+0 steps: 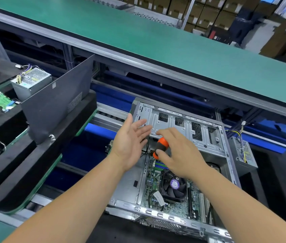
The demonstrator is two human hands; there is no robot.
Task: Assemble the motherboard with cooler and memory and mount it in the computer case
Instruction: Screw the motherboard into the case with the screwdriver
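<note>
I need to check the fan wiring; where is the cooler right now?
In the head view, the cooler sits on the motherboard inside the open case, lower centre-right, just below the right hand.
</note>
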